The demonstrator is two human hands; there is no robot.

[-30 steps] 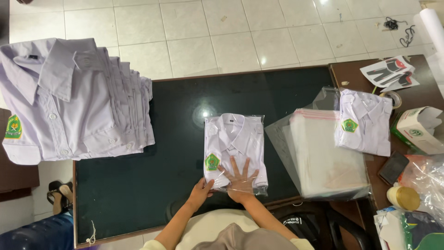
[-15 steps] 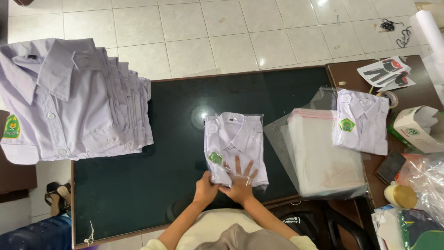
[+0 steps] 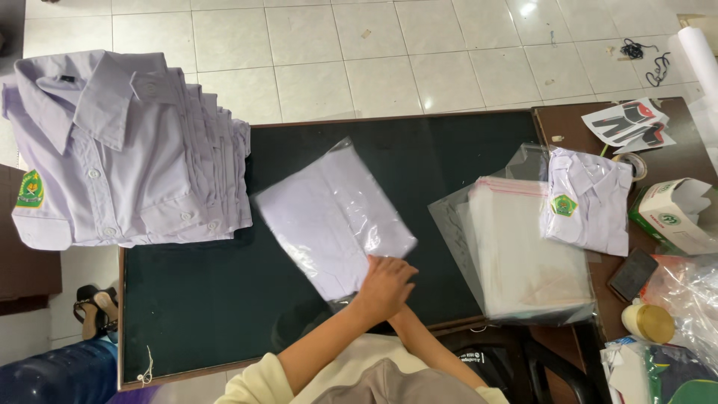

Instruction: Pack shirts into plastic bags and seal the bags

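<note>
Item: bagged shirt [image 3: 333, 221], now lying back-side up and askew at mid-desk [image 3: 194, 314]; half a second ago it faced us, collar showing, so we are mid-flip. Our left hand [image 3: 385, 288] is pressing its near corner, fingers curled; whether they are pinching the plastic, we cannot tell. Our right hand is lying hidden underneath. Stacked shirts [image 3: 123, 150] are waiting at left.
</note>
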